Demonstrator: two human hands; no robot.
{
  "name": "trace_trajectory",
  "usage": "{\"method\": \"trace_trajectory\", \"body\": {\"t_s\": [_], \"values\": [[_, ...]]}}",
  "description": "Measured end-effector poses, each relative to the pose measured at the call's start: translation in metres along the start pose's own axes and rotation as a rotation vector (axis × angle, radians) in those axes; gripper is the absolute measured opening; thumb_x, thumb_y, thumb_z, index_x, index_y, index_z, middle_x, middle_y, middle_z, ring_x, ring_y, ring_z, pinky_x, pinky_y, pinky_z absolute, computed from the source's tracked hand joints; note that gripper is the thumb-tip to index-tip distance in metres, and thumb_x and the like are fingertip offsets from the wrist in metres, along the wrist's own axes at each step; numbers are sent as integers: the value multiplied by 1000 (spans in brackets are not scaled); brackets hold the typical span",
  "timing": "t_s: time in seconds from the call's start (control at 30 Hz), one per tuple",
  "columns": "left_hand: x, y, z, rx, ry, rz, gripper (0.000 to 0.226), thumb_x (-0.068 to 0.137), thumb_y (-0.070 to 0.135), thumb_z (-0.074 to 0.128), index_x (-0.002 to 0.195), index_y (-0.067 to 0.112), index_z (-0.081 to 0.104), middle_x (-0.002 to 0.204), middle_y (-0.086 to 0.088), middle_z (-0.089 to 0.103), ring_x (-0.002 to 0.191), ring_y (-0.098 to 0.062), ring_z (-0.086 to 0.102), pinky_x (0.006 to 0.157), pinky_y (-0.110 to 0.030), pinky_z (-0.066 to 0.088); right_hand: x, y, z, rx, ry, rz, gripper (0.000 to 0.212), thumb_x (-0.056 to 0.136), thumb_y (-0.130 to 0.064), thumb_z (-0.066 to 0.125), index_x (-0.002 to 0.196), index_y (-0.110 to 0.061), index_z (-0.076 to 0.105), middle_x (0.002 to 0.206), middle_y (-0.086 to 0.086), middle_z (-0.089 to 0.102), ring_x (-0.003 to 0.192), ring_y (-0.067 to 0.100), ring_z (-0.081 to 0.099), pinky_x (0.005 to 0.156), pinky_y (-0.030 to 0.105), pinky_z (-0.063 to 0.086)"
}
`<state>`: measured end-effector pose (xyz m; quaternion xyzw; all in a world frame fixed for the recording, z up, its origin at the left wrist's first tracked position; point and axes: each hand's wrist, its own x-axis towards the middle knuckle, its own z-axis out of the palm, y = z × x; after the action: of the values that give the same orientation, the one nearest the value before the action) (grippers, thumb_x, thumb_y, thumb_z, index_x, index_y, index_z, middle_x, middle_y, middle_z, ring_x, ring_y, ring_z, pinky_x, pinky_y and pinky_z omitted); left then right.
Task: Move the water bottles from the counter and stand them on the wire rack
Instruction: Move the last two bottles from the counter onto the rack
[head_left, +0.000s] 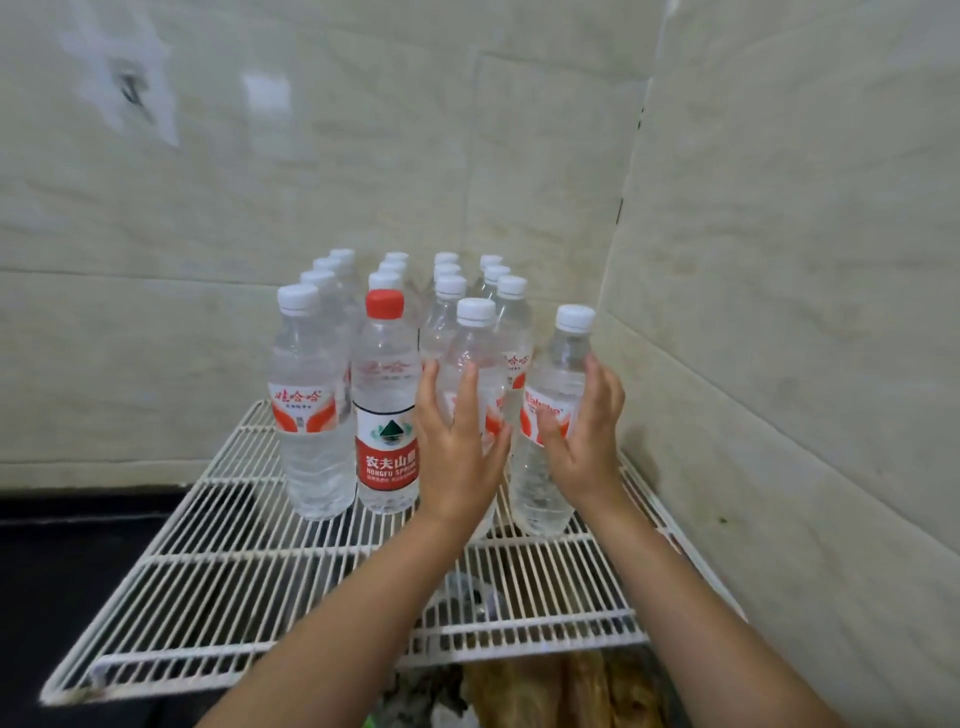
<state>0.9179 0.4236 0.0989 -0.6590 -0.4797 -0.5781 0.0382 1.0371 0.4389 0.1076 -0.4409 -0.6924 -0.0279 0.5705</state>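
Several clear water bottles stand upright in rows on a white wire rack (218, 582) set in a tiled corner. The front row holds a white-capped bottle (311, 415), a red-capped bottle (385, 410), another white-capped bottle (475, 338) and a white-capped bottle (553, 395) at the far right. My left hand (457, 457) is spread with straight fingers against the third front bottle. My right hand (587, 441) lies with relaxed fingers against the far-right bottle's side. Neither hand curls round a bottle.
Tiled walls (779, 312) close in behind and on the right of the rack. A dark counter (62, 561) lies to the left, below the rack. Brownish items (571, 691) show under the rack's front edge. The rack's front half carries no bottles.
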Motion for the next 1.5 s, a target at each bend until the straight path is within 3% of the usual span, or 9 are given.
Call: {"method": "trace_trajectory", "body": {"t_s": [0.17,0.4,0.53,0.63,0.8,1.0,1.23,1.37,1.5], "values": [[-2,1,-2,43,-84,-26,81,70,26,76,126,33,18,144,-29,17,133,-42,24,100,-39,29,0,2,2,30,-21,-8,69,83,-38,43,129,12,31,125,39,33,119,21,30,98,35,29],[35,7,-40,-27,-127,-39,55,90,26,42,139,8,26,141,-14,36,129,-25,35,102,-31,27,15,-6,-18,0,41,58,64,76,-46,44,115,5,50,112,25,54,102,37,52,89,29,35],[88,11,-57,-145,-542,-37,55,93,8,40,142,18,19,152,-1,23,138,-15,22,108,-21,19,61,-24,-34,-128,31,178,52,89,-43,45,121,-2,47,111,18,58,102,32,54,76,31,37],[106,14,-66,-110,-676,40,48,90,0,44,135,15,38,145,-3,37,132,-14,33,96,-11,24,94,-39,-37,-484,-294,219,52,89,-56,36,102,-11,58,89,9,62,87,29,57,58,25,33],[111,8,-73,31,-582,65,45,84,14,61,127,12,50,129,-8,55,104,-12,53,85,-19,39,114,-54,-40,-697,-584,136,40,89,-40,49,93,-3,61,96,14,64,78,24,49,48,25,30],[109,13,-62,199,-360,-60,50,76,32,69,117,10,53,118,-12,55,98,-25,56,74,-26,37,124,-62,-56,-506,-864,77,33,91,-21,49,123,-15,50,135,5,49,122,21,45,89,24,32],[115,19,-58,290,-531,-6,48,84,31,59,125,10,46,124,-12,55,110,-26,53,78,-29,40,119,-61,-60,-378,-749,193,35,85,-30,59,115,-13,53,104,8,55,71,15,54,59,22,44],[120,22,-66,261,-657,10,43,84,19,58,125,10,48,123,-12,57,110,-26,53,80,-27,39,114,-59,-58,-446,-767,126,31,84,-25,59,111,-9,56,106,8,58,92,25,55,73,31,44],[122,24,-69,250,-662,10,37,84,17,59,119,9,53,120,-11,60,106,-24,54,76,-25,35,112,-60,-61,-390,-710,217,29,85,-32,58,108,-15,57,95,4,54,69,15,52,51,22,44]]}}
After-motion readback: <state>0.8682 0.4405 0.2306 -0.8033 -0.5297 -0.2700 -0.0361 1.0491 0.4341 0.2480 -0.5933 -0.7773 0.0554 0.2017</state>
